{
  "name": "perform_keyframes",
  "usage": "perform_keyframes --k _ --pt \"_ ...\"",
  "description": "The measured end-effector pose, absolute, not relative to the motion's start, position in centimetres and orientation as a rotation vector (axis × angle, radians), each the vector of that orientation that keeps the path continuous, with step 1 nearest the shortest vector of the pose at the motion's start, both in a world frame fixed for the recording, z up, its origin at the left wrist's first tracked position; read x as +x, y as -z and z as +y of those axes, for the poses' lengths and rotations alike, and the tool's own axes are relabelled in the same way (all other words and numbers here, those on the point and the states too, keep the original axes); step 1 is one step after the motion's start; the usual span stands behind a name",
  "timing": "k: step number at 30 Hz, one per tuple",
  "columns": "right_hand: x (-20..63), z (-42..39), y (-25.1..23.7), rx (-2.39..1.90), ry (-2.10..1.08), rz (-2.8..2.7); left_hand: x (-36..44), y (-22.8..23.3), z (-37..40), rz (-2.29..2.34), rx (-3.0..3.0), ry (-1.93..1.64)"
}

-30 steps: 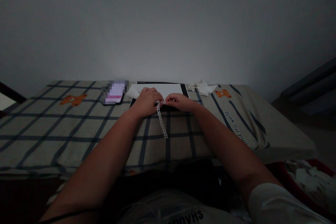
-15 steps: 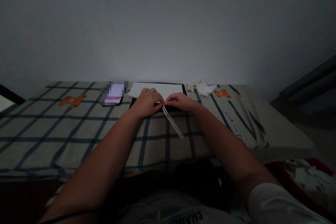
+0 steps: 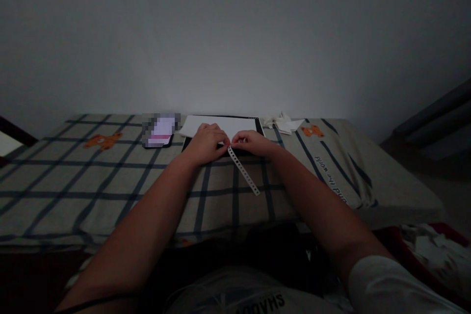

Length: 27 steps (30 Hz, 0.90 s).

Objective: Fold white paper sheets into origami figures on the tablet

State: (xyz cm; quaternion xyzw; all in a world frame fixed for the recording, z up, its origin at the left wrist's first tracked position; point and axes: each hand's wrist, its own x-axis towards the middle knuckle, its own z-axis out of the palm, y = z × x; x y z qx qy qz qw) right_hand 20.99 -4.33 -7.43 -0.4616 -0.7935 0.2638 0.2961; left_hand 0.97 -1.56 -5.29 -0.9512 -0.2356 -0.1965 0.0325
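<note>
A white paper strip [image 3: 243, 172] with a row of punched holes hangs down over the bed's edge side from between my fingertips. My right hand [image 3: 253, 142] is closed in a pinch at the strip's upper end. Close beside it, my left hand [image 3: 209, 143] is closed too, its thumb and fingertips at the same spot on the paper. Beneath both hands lie white sheets of paper [image 3: 230, 125] on a black-backed pad [image 3: 260, 130] with holes along its edge. My fingers hide where the strip meets the sheets.
A lit phone [image 3: 161, 130] lies left of the paper. Crumpled paper scraps [image 3: 283, 123] sit to the right. The surface is covered by a checked cloth [image 3: 121, 181] against a grey wall [image 3: 235, 39]. A red container [image 3: 395, 243] with paper scraps stands lower right.
The strip's free lower end has swung slightly to the right. Both hands remain at nearly the same place, pinched together.
</note>
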Motion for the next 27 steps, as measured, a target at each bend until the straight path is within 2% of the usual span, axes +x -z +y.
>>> perform_keyframes --k 5,27 --pt "21.6 -4.0 7.8 -1.223 -0.777 -2.087 0.9 5.4 -1.3 -0.724 -2.919 0.618" --pt "21.3 -3.5 8.5 -1.154 -0.745 -2.100 1.1 5.5 -1.3 -0.723 -2.918 0.598"
